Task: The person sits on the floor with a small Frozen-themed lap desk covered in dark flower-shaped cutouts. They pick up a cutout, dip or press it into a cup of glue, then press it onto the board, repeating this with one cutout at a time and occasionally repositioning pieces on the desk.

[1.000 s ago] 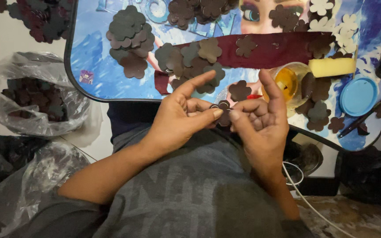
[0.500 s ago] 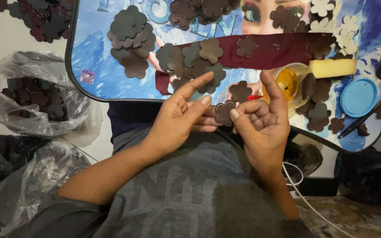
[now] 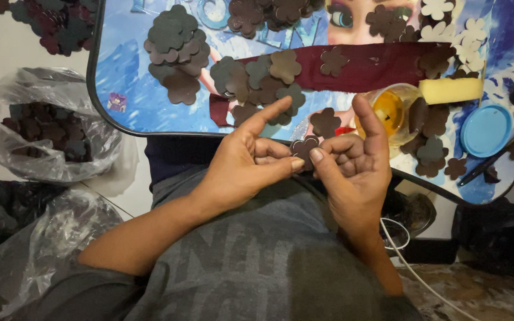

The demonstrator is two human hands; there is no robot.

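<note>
Both my hands meet over my lap, just below the front edge of a small blue picture-printed table [image 3: 120, 95]. Between them is a dark brown flower-shaped cutout [image 3: 303, 148]. My left hand [image 3: 242, 163] pinches it with thumb and middle fingers, index finger pointing up toward the table. My right hand [image 3: 352, 172] grips it from the right with thumb and curled fingers. Several more flower cutouts [image 3: 176, 41] lie in piles on the table.
A jar of yellow glue [image 3: 388, 110], its blue lid [image 3: 486, 129], a yellow sponge block [image 3: 450, 90] and cream flower cutouts [image 3: 465, 30] sit on the table's right side. A clear plastic bag of dark cutouts [image 3: 43, 128] lies left. A white cord [image 3: 414, 276] trails right.
The flower cutout has turned between my fingers, from nearly edge-on and hidden to showing its face. My left thumb has shifted onto it. Both hands stay in place.
</note>
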